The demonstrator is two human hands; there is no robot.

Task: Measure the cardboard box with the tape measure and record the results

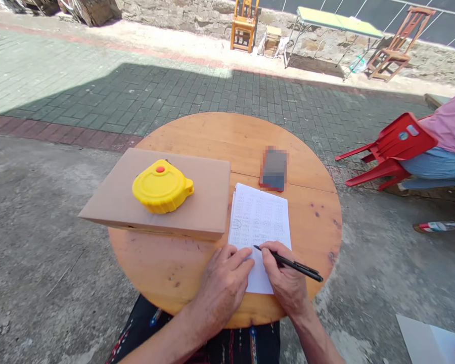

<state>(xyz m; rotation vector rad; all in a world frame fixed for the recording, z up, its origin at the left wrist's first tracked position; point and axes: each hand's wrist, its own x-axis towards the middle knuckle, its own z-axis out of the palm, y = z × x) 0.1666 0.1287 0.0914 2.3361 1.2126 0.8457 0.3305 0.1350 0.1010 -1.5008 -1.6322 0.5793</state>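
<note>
My right hand (284, 275) grips a black pen (290, 263), its tip resting on a white sheet of paper (260, 222) filled with small handwritten figures. My left hand (223, 280) lies flat with fingers spread on the lower left corner of that paper, pressing it onto the round wooden table (197, 136). A yellow tape measure case (161, 186) with a red button sits on a flat cardboard box (205, 202) at the table's left. A phone (274, 169) lies just beyond the paper.
A person in a pink top sits on a tipped red plastic chair (392, 149) at the right. Wooden chairs (244, 25) and a green folding table (337, 20) stand by the far stone wall. White sheets (432, 341) lie on the ground at bottom right.
</note>
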